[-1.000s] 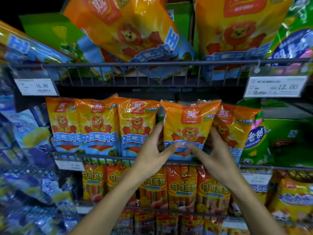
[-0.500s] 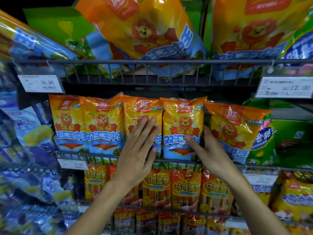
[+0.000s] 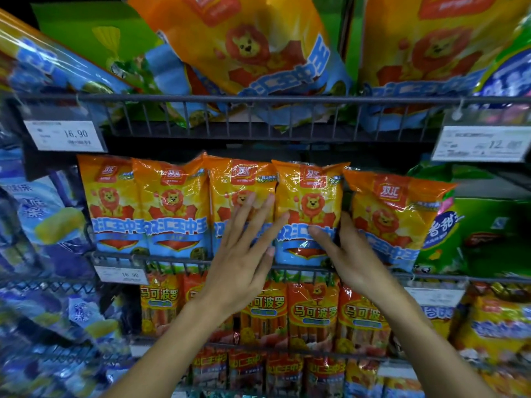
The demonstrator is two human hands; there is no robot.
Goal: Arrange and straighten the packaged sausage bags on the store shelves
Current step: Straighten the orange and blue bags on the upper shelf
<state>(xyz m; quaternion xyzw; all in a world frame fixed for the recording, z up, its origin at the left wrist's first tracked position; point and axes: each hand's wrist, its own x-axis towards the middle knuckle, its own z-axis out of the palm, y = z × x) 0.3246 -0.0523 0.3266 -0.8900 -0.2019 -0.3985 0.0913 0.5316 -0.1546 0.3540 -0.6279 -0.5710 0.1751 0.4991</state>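
Five orange lion-print sausage bags stand in a row on the wire shelf (image 3: 184, 257) across the middle of the frame, long axes upright, printed faces toward me. First four, left to centre: near vertical, edges overlapping. Fifth bag (image 3: 393, 216), right of centre: leans, top tipped toward the frame's left. Fourth bag (image 3: 309, 214), centre: in hand. My right hand (image 3: 349, 259) grips its right edge, thumb on the face, the other fingers hidden behind it. My left hand (image 3: 244, 254) lies with fingers straight and spread on the third bag (image 3: 230, 193), one fingertip touching the fourth bag's left edge. Handling, by my judgement: light, glossy crinkly film, slippery, soft and lumpy inside; best taken by both side edges at mid-height, not the sealed top.
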